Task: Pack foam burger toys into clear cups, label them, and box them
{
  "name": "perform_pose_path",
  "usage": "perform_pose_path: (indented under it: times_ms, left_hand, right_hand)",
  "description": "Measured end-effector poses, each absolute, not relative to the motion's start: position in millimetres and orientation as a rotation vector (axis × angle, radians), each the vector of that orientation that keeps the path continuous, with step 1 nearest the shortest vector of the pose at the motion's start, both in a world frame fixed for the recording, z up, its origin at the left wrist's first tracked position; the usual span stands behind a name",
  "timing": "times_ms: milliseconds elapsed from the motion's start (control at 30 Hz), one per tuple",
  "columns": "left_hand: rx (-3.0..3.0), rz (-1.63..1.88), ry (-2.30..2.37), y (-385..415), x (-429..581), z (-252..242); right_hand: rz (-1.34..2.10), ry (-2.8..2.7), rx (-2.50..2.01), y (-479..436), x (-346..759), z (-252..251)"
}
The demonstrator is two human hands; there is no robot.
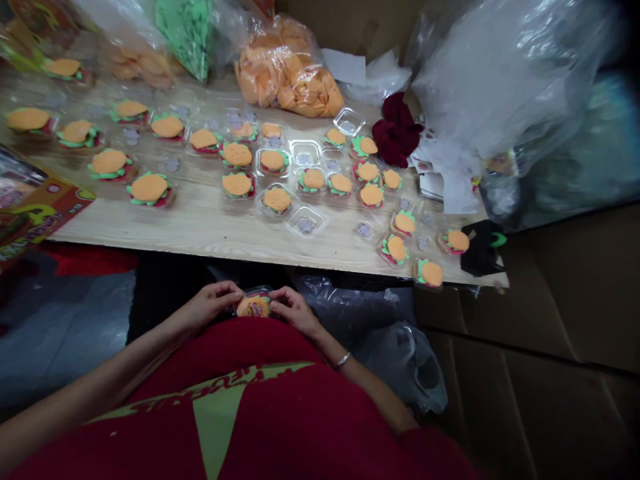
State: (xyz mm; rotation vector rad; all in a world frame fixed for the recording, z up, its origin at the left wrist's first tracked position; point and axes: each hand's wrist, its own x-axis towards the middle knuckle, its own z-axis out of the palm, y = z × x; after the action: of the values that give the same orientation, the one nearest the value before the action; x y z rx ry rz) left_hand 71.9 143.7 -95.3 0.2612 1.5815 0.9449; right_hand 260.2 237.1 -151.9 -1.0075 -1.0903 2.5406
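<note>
Close to my body, below the table's front edge, I hold a small clear plastic box [254,306] with a toy burger inside and a printed label on top. My left hand [216,302] pinches its left side, fingers closed at the rim. On the opposite side my right hand [295,309] grips the box between thumb and fingers. Beyond my hands, several more toy burgers sit in clear boxes across the wooden table [210,230]. One open clear box [306,222] near the front edge has a small greyish piece in it.
At the back stand a bag of orange foam pieces [287,70] and a bag of green pieces [187,33]. A printed carton [40,200] is at the left. Dark red cloth [397,130], papers [447,175] and a black object [481,249] lie toward the right.
</note>
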Motion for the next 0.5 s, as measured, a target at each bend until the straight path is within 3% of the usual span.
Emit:
perform_pose_path:
  times_ms: [300, 500]
  left_hand:
    - [0.294, 0.95, 1.386, 185.0, 83.8, -93.5]
    - [0.187, 1.163, 1.445, 197.6, 93.3, -87.3]
  right_hand:
    - [2.383, -0.996, -1.128, 239.2, 244.0, -155.2]
    - [2.297, -1.03, -1.103, 238.3, 262.7, -137.5]
